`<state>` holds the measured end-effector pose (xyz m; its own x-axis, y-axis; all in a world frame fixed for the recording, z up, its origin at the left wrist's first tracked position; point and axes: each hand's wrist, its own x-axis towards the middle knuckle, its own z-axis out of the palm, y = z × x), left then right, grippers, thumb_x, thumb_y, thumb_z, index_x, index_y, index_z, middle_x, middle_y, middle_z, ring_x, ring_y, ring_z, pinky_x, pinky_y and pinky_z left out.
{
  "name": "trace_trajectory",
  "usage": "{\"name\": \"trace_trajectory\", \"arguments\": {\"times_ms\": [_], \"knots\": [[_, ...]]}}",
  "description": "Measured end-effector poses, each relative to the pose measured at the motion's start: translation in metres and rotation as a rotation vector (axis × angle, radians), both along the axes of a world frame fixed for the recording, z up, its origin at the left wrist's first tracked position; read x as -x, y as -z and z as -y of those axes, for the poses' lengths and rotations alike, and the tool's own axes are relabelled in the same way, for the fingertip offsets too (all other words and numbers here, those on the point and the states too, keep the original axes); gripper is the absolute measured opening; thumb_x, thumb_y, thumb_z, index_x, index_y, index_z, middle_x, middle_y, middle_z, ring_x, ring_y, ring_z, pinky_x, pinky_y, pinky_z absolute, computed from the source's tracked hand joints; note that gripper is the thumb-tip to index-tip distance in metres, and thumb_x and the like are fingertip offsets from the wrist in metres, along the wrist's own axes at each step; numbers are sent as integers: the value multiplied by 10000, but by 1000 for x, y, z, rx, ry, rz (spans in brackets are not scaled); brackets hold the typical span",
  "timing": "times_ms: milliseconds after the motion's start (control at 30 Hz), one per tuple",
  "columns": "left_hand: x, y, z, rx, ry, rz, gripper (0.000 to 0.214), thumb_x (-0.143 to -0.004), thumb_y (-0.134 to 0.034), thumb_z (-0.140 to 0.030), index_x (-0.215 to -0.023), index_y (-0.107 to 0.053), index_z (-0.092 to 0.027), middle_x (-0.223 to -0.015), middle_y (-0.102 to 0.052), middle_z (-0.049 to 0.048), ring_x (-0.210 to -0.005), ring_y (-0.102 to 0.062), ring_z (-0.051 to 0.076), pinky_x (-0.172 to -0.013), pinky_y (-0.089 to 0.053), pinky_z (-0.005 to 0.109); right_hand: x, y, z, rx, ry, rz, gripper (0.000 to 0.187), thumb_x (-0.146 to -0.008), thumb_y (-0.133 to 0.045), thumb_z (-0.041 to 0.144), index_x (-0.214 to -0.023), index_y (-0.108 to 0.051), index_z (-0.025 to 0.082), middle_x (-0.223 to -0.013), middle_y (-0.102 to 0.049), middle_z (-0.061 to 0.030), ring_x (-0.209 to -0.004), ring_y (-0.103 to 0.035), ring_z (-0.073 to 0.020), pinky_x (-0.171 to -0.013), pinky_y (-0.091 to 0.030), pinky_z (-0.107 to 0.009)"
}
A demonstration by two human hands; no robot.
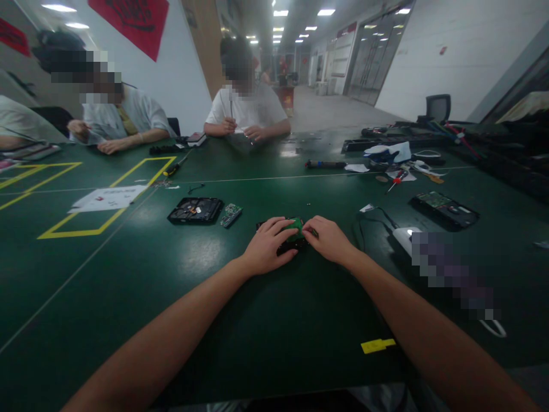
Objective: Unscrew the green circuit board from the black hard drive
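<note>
A small black hard drive (290,246) with a green circuit board (295,226) on top lies on the dark green table (274,320) in front of me. My left hand (266,247) rests over the drive's left side, fingers curled on it. My right hand (329,239) is closed at the board's right edge, pinching something I cannot make out. Most of the drive is hidden under both hands.
An opened black drive (195,210) and a loose green board (231,214) lie to the left. Another opened drive (444,208), screwdrivers (398,179) and papers sit to the right. A white device (405,236) with a cable is near my right hand. Two people sit across the table.
</note>
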<state>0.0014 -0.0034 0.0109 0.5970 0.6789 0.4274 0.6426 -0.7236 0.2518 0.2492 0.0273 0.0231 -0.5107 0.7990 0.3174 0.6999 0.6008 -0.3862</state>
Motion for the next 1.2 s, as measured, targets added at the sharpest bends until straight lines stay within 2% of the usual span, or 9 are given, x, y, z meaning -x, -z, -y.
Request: {"name": "trace_trajectory", "arguments": {"times_ms": [500,1200], "knots": [[-3,-2,2,21,1,14,497,-953,-700,-413,-1407,-625,-226,-1476,-645,102,-1419,-529,329,-1198,-432,565,2,-1,1,-23,-5,-30,77,-976,-634,200,-957,-708,200,-972,-703,-69,-895,-664,-211,-854,-516,-356],[-1,-1,1,14,2,11,487,-953,-699,-421,-1391,-630,-219,-1462,-654,107,-1406,-539,331,-1187,-444,566,-2,-4,3,0,-31,-68,119,-990,-603,207,-992,-722,202,-1003,-734,-79,-929,-685,-224,-885,-516,-375]]}}
